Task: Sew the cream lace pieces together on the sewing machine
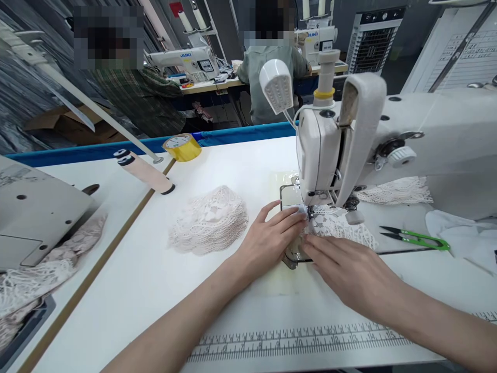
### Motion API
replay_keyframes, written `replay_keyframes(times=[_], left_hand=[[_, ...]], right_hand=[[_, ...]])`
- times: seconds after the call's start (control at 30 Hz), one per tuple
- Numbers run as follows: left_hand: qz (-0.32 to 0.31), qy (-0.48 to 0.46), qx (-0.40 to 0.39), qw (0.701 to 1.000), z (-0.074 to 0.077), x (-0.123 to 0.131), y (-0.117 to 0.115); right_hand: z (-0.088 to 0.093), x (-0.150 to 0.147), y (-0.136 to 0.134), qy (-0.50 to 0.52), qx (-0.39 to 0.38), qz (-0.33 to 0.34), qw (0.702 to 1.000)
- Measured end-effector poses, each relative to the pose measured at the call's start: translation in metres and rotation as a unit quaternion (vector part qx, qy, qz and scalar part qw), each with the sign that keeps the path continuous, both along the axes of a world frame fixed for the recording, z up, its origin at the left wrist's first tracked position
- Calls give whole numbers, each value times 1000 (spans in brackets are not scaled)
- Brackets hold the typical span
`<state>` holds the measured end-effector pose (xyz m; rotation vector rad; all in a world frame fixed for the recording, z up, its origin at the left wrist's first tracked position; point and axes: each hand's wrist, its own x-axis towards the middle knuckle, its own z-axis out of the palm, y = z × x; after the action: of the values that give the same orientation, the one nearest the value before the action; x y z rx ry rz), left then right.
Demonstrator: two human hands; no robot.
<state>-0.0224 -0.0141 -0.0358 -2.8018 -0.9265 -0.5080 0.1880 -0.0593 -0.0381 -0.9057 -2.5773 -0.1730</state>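
Observation:
White lace fabric (339, 227) lies under the needle area of a white sewing machine (317, 147). My left hand (267, 235) rests on the metal needle plate (290, 196), fingers stretched and slightly spread, tips beside the presser foot (309, 211). A small whitish piece shows under its fingertips; I cannot make out what it is. My right hand (345, 264) lies flat along the near edge of the lace, its fingers extended, close together and pointing left; its thumb is hidden. Left of my hands sits a pile of cream lace pieces (212, 220).
Green-handled thread snips (421, 238) and white cloth (462, 238) lie at right. At left stand a pink thread cone (147, 173) and yellow tape roll (182, 147). A printed ruler (295, 342) runs along the front edge. Two people sit at machines beyond.

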Motion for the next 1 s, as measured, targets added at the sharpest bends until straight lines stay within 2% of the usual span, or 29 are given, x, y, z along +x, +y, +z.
replay_keyframes(times=[0.17,0.37,0.53,1.0], left_hand=[[-6,17,1,1000,-3,4,0],[-11,-7,53,999,-6,12,-4],[-13,2,74,997,-7,13,-7],[12,16,66,998,-3,10,-11]], right_hand=[[-5,6,12,1,5,-60,998],[-4,11,28,-12,14,-96,995],[-5,11,34,-32,8,-100,994],[-10,6,31,-59,4,-121,991]])
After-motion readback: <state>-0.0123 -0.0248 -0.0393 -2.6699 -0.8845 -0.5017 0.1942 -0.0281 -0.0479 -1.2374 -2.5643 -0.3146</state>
